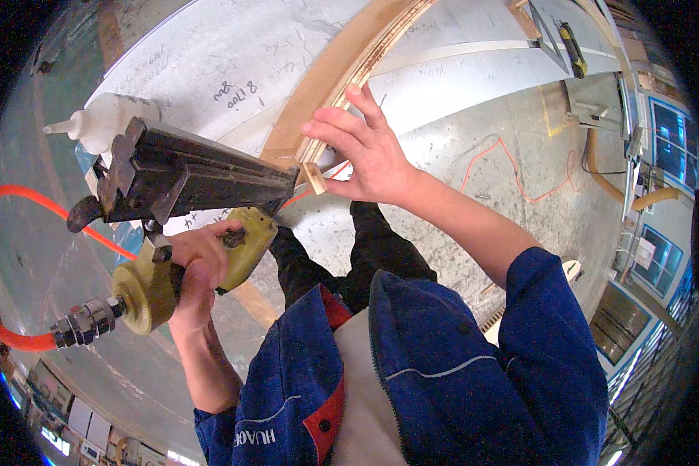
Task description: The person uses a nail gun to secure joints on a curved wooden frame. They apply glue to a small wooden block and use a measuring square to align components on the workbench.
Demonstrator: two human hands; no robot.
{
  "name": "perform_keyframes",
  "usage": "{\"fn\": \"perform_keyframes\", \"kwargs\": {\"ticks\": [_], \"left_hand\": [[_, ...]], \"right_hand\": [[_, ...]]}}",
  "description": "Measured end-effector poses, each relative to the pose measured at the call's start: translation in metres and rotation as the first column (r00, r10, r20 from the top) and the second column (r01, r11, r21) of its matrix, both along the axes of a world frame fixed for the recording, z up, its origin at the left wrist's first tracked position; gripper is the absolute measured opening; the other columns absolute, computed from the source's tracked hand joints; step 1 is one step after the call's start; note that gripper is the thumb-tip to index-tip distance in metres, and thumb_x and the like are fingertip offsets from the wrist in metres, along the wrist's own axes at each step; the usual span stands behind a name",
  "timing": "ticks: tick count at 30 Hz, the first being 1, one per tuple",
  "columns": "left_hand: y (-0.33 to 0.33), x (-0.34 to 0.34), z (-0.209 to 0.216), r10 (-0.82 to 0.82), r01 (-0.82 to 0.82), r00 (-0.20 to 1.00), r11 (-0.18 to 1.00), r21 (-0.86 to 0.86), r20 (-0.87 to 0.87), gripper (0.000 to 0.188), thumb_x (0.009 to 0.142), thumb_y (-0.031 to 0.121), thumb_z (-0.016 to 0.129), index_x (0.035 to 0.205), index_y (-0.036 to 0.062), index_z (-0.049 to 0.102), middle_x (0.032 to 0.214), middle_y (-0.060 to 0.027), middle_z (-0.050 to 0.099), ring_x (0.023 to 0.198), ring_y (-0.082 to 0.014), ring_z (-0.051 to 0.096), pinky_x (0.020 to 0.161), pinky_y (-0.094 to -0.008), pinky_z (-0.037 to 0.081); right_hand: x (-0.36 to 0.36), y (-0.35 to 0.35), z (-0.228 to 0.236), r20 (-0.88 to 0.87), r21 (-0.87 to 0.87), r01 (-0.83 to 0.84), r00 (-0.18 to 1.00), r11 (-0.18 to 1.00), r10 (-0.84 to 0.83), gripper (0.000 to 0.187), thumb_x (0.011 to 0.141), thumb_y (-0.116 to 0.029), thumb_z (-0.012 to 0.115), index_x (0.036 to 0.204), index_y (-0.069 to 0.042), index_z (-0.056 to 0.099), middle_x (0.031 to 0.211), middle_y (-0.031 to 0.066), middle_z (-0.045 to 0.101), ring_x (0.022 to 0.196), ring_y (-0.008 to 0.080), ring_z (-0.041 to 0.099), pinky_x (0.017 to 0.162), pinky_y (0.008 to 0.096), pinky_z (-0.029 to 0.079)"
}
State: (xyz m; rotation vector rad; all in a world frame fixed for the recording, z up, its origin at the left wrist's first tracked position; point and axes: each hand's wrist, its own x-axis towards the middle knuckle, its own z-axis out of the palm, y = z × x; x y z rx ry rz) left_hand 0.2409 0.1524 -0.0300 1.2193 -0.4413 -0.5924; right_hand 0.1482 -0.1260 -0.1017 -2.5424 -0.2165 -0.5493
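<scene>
Nail gun [250, 242]: gripped by left hand [197, 264], long magazine [202, 172] pointed rightward to frame centre.
Curved wooden strip [320, 81]: held by right hand [374, 155].

Bright light pales the floor [450, 233]; fisheye distortion bends the dark-rimmed edges.

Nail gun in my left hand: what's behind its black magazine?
A white nozzle bottle and a white work surface show beyond the magazine. Part of the bottle is covered and can't be seen.
</scene>
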Motion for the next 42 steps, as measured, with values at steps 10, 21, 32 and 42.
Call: {"fn": "perform_keyframes", "kwargs": {"ticks": [10,21,32,42], "left_hand": [[-0.001,0.002,-0.001,-0.019,0.019,1.0,0.999,0.032,0.011,0.034,0.09,0.025,0.065,0.066,0.012,0.045,0.056,0.0001,0.044,0.052,-0.0138,0.046,0.089,-0.0553,0.049],[-0.001,0.002,-0.003,-0.008,0.008,1.0,1.0,-0.006,-0.013,0.036,0.09,0.028,0.067,0.067,0.012,0.045,0.057,0.0001,0.044,0.053,-0.014,0.046,0.087,-0.0539,0.049],[0.0,0.012,-0.003,-0.087,0.087,0.996,0.996,0.007,-0.009,0.032,0.088,0.021,0.065,0.067,0.012,0.043,0.059,-0.0002,0.044,0.052,-0.0146,0.045,0.084,-0.0528,0.048],[0.001,0.01,0.002,-0.084,0.085,0.995,0.996,0.019,-0.054,0.028,0.086,0.015,0.061,0.064,0.0105,0.044,0.059,-0.0005,0.044,0.054,-0.0142,0.045,0.084,-0.0511,0.048]], "right_hand": [[0.001,0.0,-0.001,0.003,0.006,0.001,1.0,1.0,-0.001,0.099,0.042,-0.028,0.09,0.135,-0.026,0.054,0.137,-0.001,0.048,0.137,0.0359,0.031,0.117,0.0633,0.023],[0.001,0.002,-0.003,0.007,0.015,0.017,1.0,1.0,-0.017,0.096,0.044,-0.028,0.09,0.133,-0.025,0.055,0.136,-0.0008,0.048,0.137,0.0354,0.03,0.117,0.0629,0.022],[-0.001,0.002,-0.003,-0.012,0.04,0.009,1.0,0.999,-0.008,0.099,0.042,-0.026,0.091,0.134,-0.025,0.055,0.137,-0.0015,0.048,0.137,0.0356,0.031,0.117,0.0636,0.022],[-0.003,0.003,-0.002,-0.029,0.043,-0.005,1.0,0.999,0.006,0.099,0.042,-0.027,0.09,0.135,-0.026,0.054,0.139,-0.002,0.047,0.136,0.0355,0.032,0.117,0.0634,0.021]]}}
